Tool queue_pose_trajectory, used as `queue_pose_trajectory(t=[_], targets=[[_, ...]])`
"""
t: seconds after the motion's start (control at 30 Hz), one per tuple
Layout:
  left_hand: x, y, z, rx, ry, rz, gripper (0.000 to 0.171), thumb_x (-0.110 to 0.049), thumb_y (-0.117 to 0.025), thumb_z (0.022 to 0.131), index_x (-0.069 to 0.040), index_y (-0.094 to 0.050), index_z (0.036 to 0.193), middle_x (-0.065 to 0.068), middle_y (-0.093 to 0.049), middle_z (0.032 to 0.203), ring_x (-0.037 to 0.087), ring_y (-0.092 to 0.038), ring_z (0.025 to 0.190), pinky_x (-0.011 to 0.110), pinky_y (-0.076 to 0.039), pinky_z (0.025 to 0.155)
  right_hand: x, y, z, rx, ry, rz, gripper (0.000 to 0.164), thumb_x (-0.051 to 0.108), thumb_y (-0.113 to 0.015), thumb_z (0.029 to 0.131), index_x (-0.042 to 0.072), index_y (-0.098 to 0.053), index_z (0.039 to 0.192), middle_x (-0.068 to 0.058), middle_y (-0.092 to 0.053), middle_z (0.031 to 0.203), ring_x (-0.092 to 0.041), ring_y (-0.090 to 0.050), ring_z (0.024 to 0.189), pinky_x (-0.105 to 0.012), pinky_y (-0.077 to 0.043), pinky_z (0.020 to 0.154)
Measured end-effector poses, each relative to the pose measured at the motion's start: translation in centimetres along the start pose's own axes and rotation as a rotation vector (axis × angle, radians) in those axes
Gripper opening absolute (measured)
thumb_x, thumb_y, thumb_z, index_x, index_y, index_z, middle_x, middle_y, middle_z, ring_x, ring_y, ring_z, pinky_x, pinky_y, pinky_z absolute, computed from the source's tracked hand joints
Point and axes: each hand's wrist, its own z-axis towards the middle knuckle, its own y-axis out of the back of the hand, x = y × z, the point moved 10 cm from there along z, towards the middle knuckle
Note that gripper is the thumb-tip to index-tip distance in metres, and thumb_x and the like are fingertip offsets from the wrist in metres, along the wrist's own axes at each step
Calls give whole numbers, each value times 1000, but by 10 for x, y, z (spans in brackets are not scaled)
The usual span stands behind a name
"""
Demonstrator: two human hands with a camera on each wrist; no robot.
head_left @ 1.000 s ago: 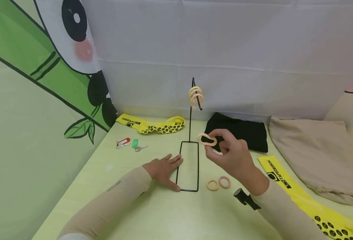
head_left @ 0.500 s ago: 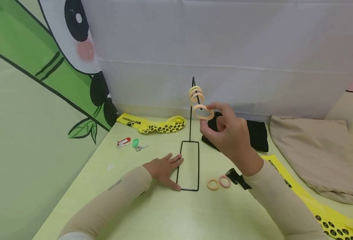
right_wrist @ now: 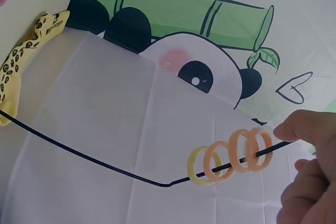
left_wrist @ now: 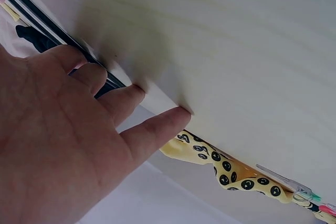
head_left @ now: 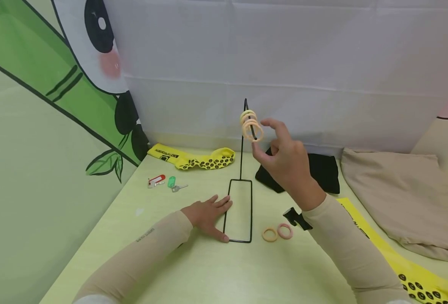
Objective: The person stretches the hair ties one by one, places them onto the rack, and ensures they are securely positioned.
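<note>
A black wire stand (head_left: 241, 160) rises from a rectangular base on the table. Several peach and yellow hair ties (head_left: 248, 119) hang on its upper arm, which passes through them in the right wrist view too. The frontmost peach hair tie (head_left: 260, 134) hangs near the arm's tip. Just right of it my right hand (head_left: 288, 162) has thumb and index finger spread apart, with nothing pinched between them. My left hand (head_left: 208, 217) lies with fingers spread over the left side of the stand's base, fingertips on the table in the left wrist view.
An orange hair tie (head_left: 269, 240) and a pink one (head_left: 285, 236) lie right of the base. Keys with red (head_left: 157, 179) and green (head_left: 171, 181) tags lie left. Yellow printed fabric (head_left: 205, 160), black cloth (head_left: 324, 173) and beige cloth (head_left: 399, 194) lie around.
My right hand has lifted the peach hair tie up from above the table, put it over the stand's arm and let it go. My left hand has stayed in place.
</note>
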Motion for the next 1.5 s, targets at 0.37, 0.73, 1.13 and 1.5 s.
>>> queue_pose_trajectory(t=[0.37, 0.73, 1.13, 1.5], targets=[[0, -2, 0, 10, 4, -5, 111, -83, -53, 63, -30, -7, 150, -12, 1, 157, 26, -5, 145, 58, -30, 103, -23, -11, -17, 140, -189, 168, 47, 17, -72, 78, 9, -54, 120, 7, -23, 41, -4, -18, 34, -25, -19, 38], [3, -3, 3, 18, 13, -8, 111, -82, -53, 63, -31, -5, 150, -12, 3, 157, 25, -3, 145, 59, -29, 103, -63, -32, -57, 331, -497, 410, 43, 18, -75, 78, 16, -57, 117, 6, -20, 45, -8, -17, 37, -27, -24, 40], [2, 1, 1, 14, 14, -19, 110, -81, -54, 64, -30, -8, 150, -12, 1, 157, 25, -3, 145, 58, -28, 104, -100, -55, -105, 546, -739, 568, 47, 19, -74, 79, 17, -55, 121, 7, -18, 47, -9, -17, 41, -28, -24, 42], [0, 4, -2, 17, -3, -38, 110, -80, -56, 65, -29, -8, 150, -11, 0, 157, 26, -4, 145, 59, -28, 104, -127, -75, -156, 683, -901, 593, 53, 18, -75, 77, 15, -51, 125, 7, -20, 50, -9, -15, 43, -25, -19, 41]])
